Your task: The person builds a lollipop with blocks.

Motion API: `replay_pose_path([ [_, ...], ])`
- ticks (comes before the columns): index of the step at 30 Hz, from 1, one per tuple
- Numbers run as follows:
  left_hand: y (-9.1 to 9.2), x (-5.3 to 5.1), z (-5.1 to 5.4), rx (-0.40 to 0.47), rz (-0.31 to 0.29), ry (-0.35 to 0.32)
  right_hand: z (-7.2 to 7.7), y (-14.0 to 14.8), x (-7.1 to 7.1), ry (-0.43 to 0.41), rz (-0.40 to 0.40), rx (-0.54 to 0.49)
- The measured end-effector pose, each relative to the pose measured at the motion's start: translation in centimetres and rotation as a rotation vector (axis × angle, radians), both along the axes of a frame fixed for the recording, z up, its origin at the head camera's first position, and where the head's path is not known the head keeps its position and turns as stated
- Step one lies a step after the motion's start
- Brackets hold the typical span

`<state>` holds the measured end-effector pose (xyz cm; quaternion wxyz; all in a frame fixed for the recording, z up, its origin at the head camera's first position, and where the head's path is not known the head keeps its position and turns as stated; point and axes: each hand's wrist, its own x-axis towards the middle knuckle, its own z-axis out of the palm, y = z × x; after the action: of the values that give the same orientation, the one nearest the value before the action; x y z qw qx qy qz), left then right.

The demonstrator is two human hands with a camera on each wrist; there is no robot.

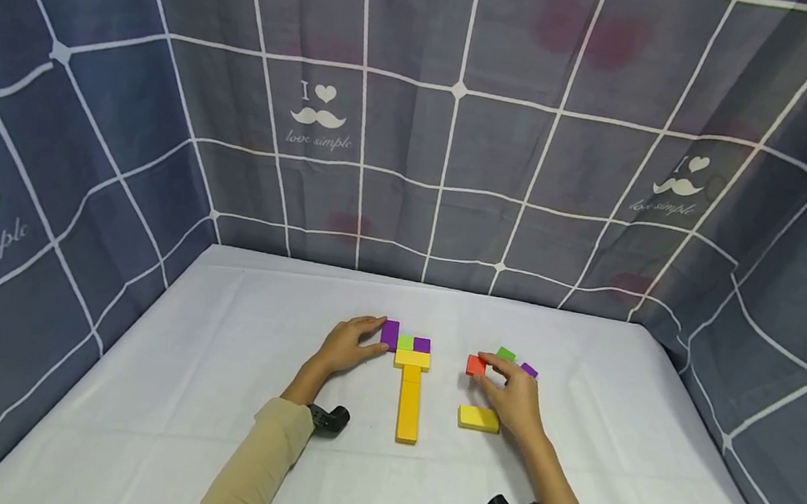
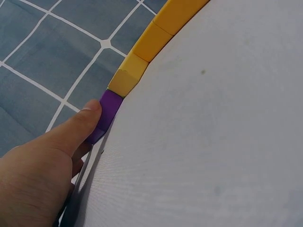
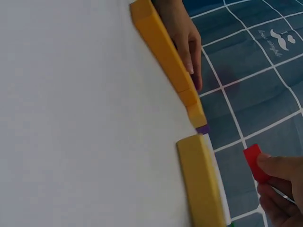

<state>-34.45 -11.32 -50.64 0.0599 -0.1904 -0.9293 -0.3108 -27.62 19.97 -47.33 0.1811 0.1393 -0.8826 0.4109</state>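
My left hand pinches a purple block between thumb and fingers, at the left end of a short row. In that row a light green block and a small purple block stand side by side. Below them a yellow crosswise block tops a stem of orange-yellow blocks. To the right, my right hand holds a red block by thumb and fingertips; in the right wrist view this red block appears raised off the table.
A loose yellow block lies below the right hand. Beyond that hand are a green block and a purple block, partly hidden. The white-covered table is bordered by a grey checked curtain.
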Motion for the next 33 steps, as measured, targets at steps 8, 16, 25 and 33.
replay_pose_path([
  [8,0.0,0.1,-0.2,0.008,-0.009,0.009,1.7,-3.1,-3.0,0.12,0.009,-0.039],
  [16,0.0,0.3,-0.1,0.004,-0.004,-0.003,1.0,-6.8,-6.0,0.085,0.059,-0.034],
  [25,-0.1,0.2,-0.1,0.002,-0.001,-0.013,-0.5,-9.2,-8.0,-0.029,0.124,0.008],
  [33,-0.1,0.0,-0.1,-0.002,-0.01,-0.006,-0.9,-10.0,-8.4,-0.047,0.149,0.053],
])
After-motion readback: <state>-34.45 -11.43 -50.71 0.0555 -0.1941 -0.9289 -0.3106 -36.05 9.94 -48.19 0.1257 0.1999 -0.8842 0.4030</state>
